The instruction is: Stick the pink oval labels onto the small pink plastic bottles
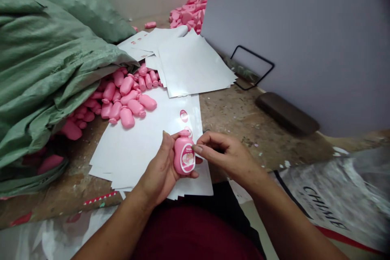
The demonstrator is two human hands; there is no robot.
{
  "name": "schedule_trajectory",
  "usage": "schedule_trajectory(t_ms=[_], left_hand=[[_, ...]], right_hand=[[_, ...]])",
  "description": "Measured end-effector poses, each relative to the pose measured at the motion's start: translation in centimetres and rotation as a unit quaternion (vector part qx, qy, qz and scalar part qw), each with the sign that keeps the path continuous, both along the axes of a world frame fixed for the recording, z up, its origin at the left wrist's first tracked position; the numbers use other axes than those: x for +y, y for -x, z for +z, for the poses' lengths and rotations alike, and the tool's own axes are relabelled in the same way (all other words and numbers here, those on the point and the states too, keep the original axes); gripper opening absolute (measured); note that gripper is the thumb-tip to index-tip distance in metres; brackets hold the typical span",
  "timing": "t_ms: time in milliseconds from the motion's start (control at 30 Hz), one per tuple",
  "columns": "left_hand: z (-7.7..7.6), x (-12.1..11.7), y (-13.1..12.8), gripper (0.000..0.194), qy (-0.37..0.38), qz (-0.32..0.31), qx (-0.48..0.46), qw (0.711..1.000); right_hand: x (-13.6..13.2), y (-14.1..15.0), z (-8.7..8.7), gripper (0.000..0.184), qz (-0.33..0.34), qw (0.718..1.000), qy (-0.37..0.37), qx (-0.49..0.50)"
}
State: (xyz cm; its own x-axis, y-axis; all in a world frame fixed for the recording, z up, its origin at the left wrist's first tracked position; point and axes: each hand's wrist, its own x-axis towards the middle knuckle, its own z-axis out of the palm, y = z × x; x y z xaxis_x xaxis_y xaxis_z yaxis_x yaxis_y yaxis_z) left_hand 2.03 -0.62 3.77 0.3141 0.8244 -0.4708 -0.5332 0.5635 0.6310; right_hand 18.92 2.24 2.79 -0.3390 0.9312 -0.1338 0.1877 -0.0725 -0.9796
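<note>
A small pink plastic bottle [180, 144] lies in my left hand [161, 166], its narrow cap end pointing away from me. My fingers wrap beneath it and the thumb stands up along its left side. On its front is an oval pink-and-white label [188, 158] with a picture and lettering. My right hand [224, 152] has thumb and forefinger pinched at the label's upper right edge; the other fingers are curled. Under both hands lie white sheets [143, 150], with a loose-looking oval sticker [183, 115] on the top one just beyond the bottle.
Several pink bottles [129, 103] spill from a green woven sack [61, 61] at left. More white sheets [195, 65] are stacked farther back. A heap of pink bottles [190, 12] lies behind. At right are a black wire frame [252, 61], a dark brown block [286, 113] and a grey panel [298, 40].
</note>
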Motion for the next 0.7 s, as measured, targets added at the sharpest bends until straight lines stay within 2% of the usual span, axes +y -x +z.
schedule_trajectory(t_ms=[233, 700], left_hand=[[-0.3, -0.2, -0.1, 0.074, 0.004, 0.002, 0.033, 0.999], [-0.5, -0.1, -0.3, 0.064, 0.010, 0.008, 0.052, 0.999]], right_hand=[[0.1, 0.2, -0.8, 0.023, 0.006, 1.000, 0.022, 0.012], [0.5, 0.3, -1.3, 0.029, 0.005, 0.999, 0.034, 0.016]])
